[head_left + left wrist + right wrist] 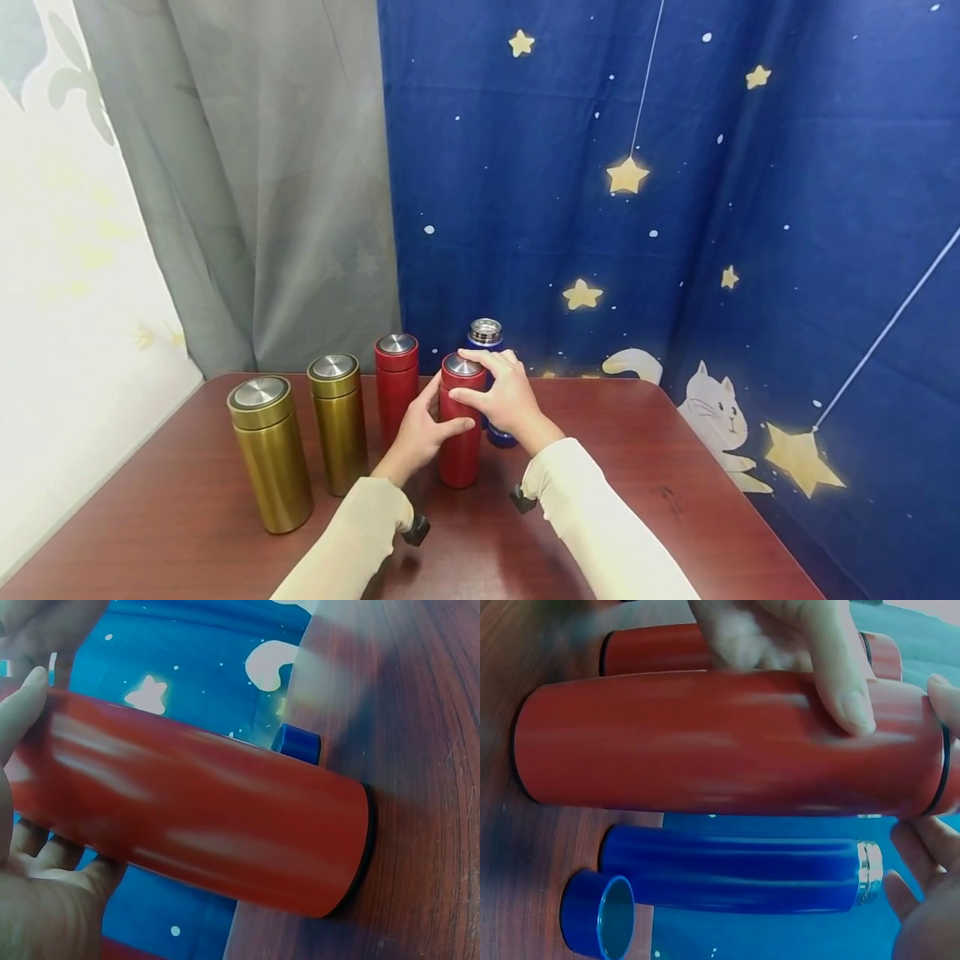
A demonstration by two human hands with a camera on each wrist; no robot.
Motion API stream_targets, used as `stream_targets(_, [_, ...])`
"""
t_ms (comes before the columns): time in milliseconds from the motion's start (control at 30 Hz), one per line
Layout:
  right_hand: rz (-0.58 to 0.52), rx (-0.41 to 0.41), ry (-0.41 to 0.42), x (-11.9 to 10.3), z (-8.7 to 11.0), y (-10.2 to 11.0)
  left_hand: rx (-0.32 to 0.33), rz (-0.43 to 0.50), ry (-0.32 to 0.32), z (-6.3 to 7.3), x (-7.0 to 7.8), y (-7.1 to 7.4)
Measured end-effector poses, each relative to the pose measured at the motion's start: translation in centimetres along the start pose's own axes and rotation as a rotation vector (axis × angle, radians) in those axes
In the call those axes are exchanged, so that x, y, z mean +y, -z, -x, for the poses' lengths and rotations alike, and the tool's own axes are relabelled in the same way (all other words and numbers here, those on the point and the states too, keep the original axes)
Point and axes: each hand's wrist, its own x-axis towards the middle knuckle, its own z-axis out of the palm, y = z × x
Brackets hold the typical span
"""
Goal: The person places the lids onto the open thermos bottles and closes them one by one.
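A red thermos flask (460,454) with a silver-topped lid stands upright on the table between both hands. My left hand (422,429) grips its body, the thumb lying across the near side and the fingers round the far side, as the left wrist view also shows. The right hand (510,398) holds the red lid (954,776) at the top, with thumb and fingers on either side. Just behind stands a blue thermos flask (735,870) with its bare steel neck uncovered. Its blue cap (585,915) sits open side up on the table beside it.
Left of the hands stand a second red flask (396,379) and two gold flasks, one taller-looking at the front (273,467) and one behind it (341,433), all lidded. A star-patterned blue curtain (510,208) and a grey curtain (300,192) hang behind the brown table (600,467).
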Motion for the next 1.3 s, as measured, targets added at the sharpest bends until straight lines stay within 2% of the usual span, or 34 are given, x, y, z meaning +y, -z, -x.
stream_targets(200, [0.139, 0.142, 0.038, -0.5, 0.0, -1.1, -0.010, 0.008, 0.003, 0.0, 0.4, -0.1])
stream_targets(367, [0.307, 0.269, 0.062, -0.9, 0.0, -2.0, -0.026, -0.002, -0.011, 0.7, 2.9, -0.2])
stream_targets(433, [0.373, 0.293, 0.055, -1.1, 0.0, -2.2, -0.027, -0.013, -0.017, 1.0, 3.8, -0.2])
stream_targets(533, [0.425, 0.274, 0.035, -1.3, 0.0, -2.3, -0.026, -0.023, -0.008, 1.1, 4.0, -0.2])
stream_targets(633, [0.341, 0.183, 0.013, -1.2, 0.1, -2.1, -0.034, -0.019, 0.001, 1.1, 4.0, -0.2])
stream_targets(733, [0.106, 0.050, 0.017, -0.7, 0.2, -1.4, -0.044, -0.007, 0.007, 1.0, 3.8, -0.1])
stream_targets(833, [-0.151, -0.080, 0.035, -0.2, 0.1, -0.5, -0.040, 0.000, 0.016, 0.6, 2.5, 0.1])
stream_targets(933, [-0.274, -0.175, 0.028, 0.3, 0.0, 0.5, -0.023, -0.008, 0.014, 0.2, 1.1, 0.1])
stream_targets(1067, [-0.279, -0.214, -0.005, 0.7, -0.2, 1.0, -0.019, -0.007, 0.014, 0.1, 0.3, 0.1])
stream_targets(1167, [-0.244, -0.189, -0.008, 0.7, -0.2, 1.0, -0.017, -0.004, 0.015, 0.2, 0.2, 0.1])
stream_targets(1300, [-0.145, -0.126, -0.006, 0.4, -0.2, 0.6, -0.009, -0.008, 0.011, 0.2, 0.2, 0.1])
